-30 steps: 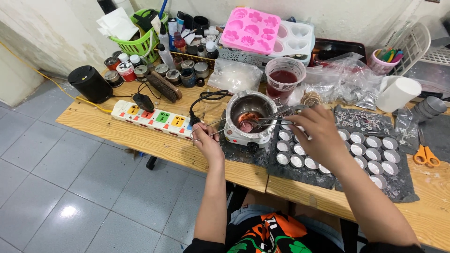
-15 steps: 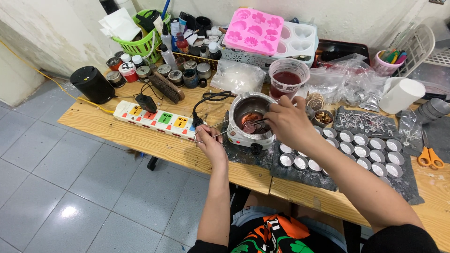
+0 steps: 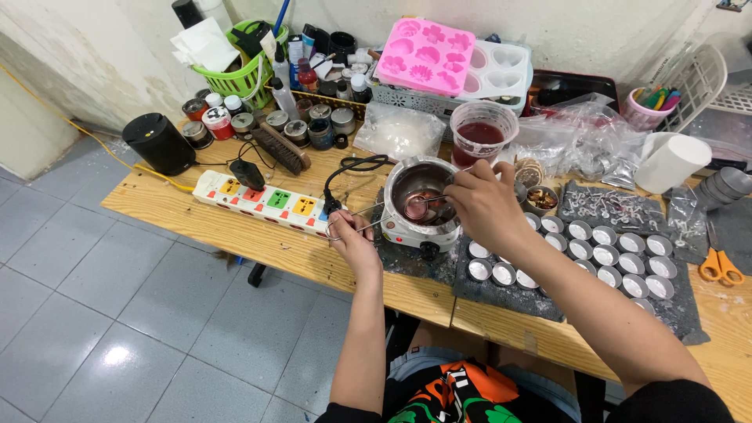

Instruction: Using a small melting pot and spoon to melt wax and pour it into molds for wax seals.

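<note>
My right hand (image 3: 484, 205) has swung back from the foil cups (image 3: 603, 254) to dip the spoon (image 3: 419, 205), pinched tight, into the melting pot (image 3: 421, 200) on the counter (image 3: 235, 235); my left hand (image 3: 352, 241) clamps the pot's wire handle (image 3: 356, 222); stirring resumes.

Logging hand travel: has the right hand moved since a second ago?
Yes. The right hand moved left, from over the foil cups to the melting pot.

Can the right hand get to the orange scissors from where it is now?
Probably yes. The right hand holds a spoon over the small pot; the orange scissors lie uncovered on that side, beyond the low metal cups.
</note>
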